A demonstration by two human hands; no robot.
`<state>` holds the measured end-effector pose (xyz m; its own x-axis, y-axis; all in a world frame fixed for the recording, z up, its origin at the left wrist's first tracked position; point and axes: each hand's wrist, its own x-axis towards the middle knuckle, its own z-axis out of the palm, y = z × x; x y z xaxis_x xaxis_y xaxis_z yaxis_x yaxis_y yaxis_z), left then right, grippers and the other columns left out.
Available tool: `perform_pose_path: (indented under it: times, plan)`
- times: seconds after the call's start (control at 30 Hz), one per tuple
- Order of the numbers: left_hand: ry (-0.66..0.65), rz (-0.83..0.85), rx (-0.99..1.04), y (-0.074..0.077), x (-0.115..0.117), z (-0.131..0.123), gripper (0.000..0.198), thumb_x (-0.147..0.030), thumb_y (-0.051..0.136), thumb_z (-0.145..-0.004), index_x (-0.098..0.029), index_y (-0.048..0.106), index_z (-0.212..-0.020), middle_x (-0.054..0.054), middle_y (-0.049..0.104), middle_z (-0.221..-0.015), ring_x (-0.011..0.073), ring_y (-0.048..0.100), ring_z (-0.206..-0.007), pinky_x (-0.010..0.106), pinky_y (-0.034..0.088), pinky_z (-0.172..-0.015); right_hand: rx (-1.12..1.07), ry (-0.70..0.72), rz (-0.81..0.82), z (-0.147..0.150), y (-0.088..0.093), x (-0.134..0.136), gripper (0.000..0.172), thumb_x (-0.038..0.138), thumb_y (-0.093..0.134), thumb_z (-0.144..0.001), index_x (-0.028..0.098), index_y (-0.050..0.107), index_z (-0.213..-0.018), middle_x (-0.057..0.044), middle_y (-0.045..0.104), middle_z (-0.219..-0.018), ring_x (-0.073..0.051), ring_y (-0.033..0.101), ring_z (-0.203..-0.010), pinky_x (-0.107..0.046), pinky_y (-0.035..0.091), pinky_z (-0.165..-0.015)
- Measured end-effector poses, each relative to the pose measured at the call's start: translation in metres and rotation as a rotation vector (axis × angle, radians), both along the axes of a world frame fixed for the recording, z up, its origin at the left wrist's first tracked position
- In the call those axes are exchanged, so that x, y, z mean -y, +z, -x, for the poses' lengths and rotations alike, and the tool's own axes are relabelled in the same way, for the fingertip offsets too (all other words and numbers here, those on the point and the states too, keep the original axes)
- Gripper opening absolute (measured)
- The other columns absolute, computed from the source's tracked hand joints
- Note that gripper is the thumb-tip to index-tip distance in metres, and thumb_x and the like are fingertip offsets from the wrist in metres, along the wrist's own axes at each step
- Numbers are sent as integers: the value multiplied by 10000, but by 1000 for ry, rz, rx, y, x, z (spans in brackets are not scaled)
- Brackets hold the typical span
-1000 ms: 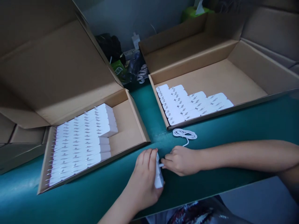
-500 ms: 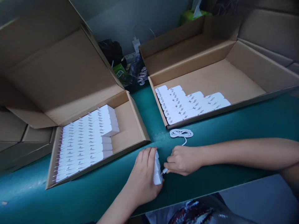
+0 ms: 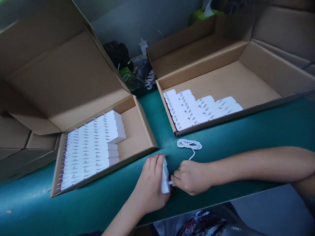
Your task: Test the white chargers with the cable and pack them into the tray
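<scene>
My left hand (image 3: pixel 150 185) is wrapped round a short row of white plug-in chargers (image 3: pixel 165 178), held together above the green table. Pinched in my right hand (image 3: pixel 193 177) is the white plug end (image 3: pixel 170 182) of a cable. That plug meets the side of the nearest charger in the row, and no metal tip shows between them. From behind my right hand the white cable (image 3: pixel 189 144) runs up to a loose coil lying on the table.
At left, an open cardboard box (image 3: pixel 134 126) holds rows of white chargers (image 3: pixel 86 150), metal prongs up. Another open box (image 3: pixel 253 82) at right holds fewer chargers (image 3: pixel 182 111). Behind, between the boxes, lie a black bag (image 3: pixel 118 54) and a power strip (image 3: pixel 137 60).
My right hand has moved slightly left and down, pushing the plug against the charger; its metal tip, visible before, is now hidden. The cable coil has shifted a little. My left hand keeps its grip.
</scene>
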<state>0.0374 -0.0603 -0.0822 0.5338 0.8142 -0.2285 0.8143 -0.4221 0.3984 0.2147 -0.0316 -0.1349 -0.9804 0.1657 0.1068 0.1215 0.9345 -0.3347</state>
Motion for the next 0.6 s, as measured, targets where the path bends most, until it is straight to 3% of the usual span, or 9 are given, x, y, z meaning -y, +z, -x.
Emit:
perform_pose_path:
  times: [0.2, 0.4, 0.6]
  plan:
    - [7, 17, -23, 4, 0, 0, 761, -177, 563, -651, -123, 193, -1314, 168, 358, -1217, 330, 361, -1118, 535, 358, -926, -99, 11, 4, -3, 1, -8, 201, 232, 422, -856, 115, 564, -777, -29, 573, -578, -137, 523, -465, -283, 186, -405]
    - [4, 5, -48, 5, 3, 4, 764, -180, 562, -637, -109, 226, -1320, 177, 370, -1244, 332, 368, -1147, 525, 359, -949, -232, 4, -23, -4, -8, -10, 189, 250, 469, -804, 131, 564, -692, -23, 564, -536, -132, 499, -424, -278, 204, -395]
    - [27, -17, -118, 3, 4, 6, 767, -241, 581, -631, -99, 273, -1319, 189, 402, -1271, 345, 391, -1170, 510, 377, -959, -406, -56, -53, -17, -13, -33, 254, 270, 412, -829, 159, 503, -619, -4, 521, -511, -113, 466, -413, -268, 265, -420]
